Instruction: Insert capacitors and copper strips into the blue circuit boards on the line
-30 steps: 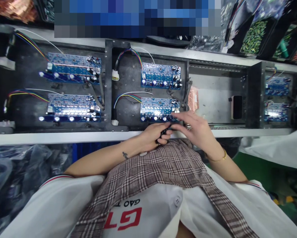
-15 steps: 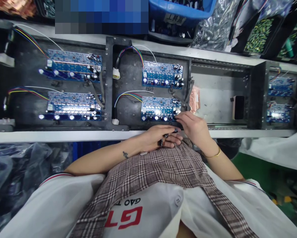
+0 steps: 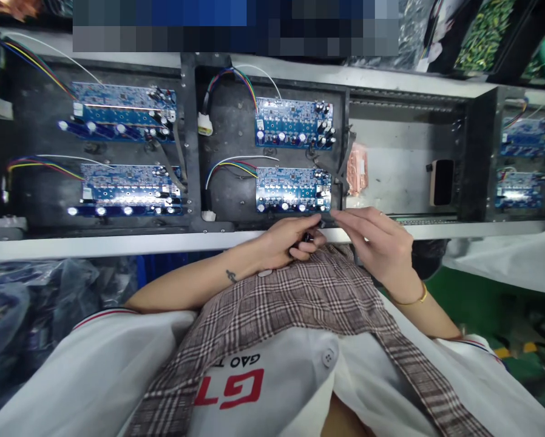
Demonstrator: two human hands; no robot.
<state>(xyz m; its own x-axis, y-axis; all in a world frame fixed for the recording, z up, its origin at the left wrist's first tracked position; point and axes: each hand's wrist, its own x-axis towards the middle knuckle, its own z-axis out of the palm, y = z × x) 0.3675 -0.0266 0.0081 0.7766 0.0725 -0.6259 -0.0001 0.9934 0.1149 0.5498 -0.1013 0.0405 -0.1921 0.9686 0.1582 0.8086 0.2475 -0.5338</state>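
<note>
In front of me lies a blue circuit board (image 3: 293, 189) with a row of round capacitors along its near edge. My left hand (image 3: 295, 240) is below its near right corner, fingers curled around small black capacitors (image 3: 308, 237), partly hidden by the fingers. Just right of its fingertips, my right hand (image 3: 375, 240) has thumb and fingers pinched together over the frame's near edge. Whatever is in that pinch is too small to make out. Behind sits a second blue board (image 3: 294, 121) with coloured wires.
Two more boards (image 3: 131, 185) lie in the left section of the black frame (image 3: 189, 139). To the right are a copper-coloured packet (image 3: 357, 170) and a dark device with a tan edge (image 3: 442, 183). Bins of green parts (image 3: 486, 36) stand at the back right.
My right hand has moved off the board's near right corner, toward me and to the right. My left fingers have curled in more. The view has shifted slightly.
</note>
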